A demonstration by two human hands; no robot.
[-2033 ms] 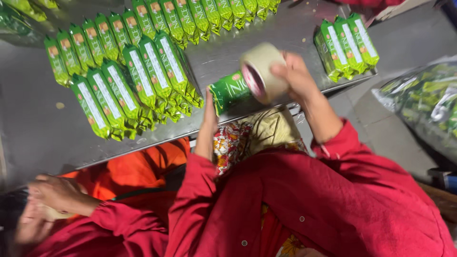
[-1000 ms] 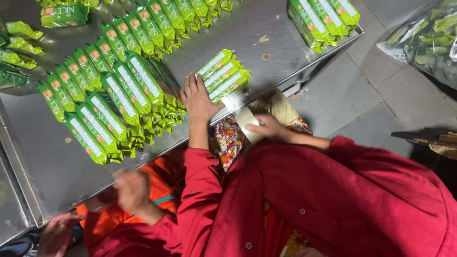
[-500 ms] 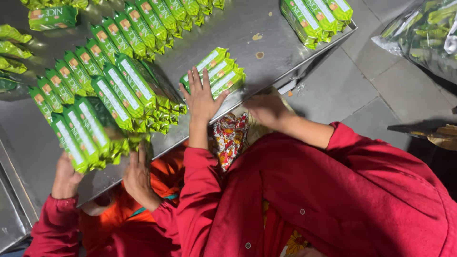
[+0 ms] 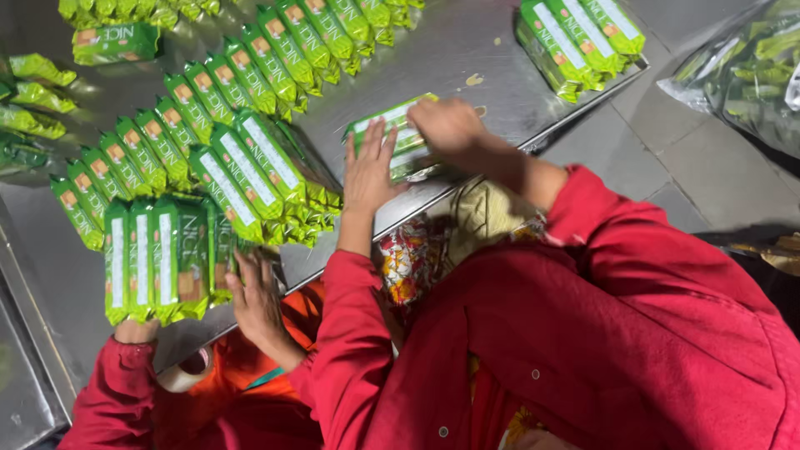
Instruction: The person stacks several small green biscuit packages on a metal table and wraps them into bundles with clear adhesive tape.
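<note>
A small bundle of green biscuit packs [image 4: 398, 133] lies near the front edge of the steel table [image 4: 467, 50]. My left hand [image 4: 367, 167] rests flat against the bundle's left side, fingers spread. My right hand [image 4: 448, 125] covers its right end and grips it. Both my sleeves are red.
Rows of green packs [image 4: 225, 125] fill the table to the left, and another bundle [image 4: 579, 37] sits at the far right edge. A co-worker's hands [image 4: 254, 300] at lower left hold a bundle of green packs [image 4: 158, 258]; a tape roll [image 4: 183, 372] is below them. Bagged packs [image 4: 742, 75] lie on the floor.
My right hand has come up from my lap onto the bundle beside my left hand. The co-worker has pulled a bundle of packs toward the table's front edge.
</note>
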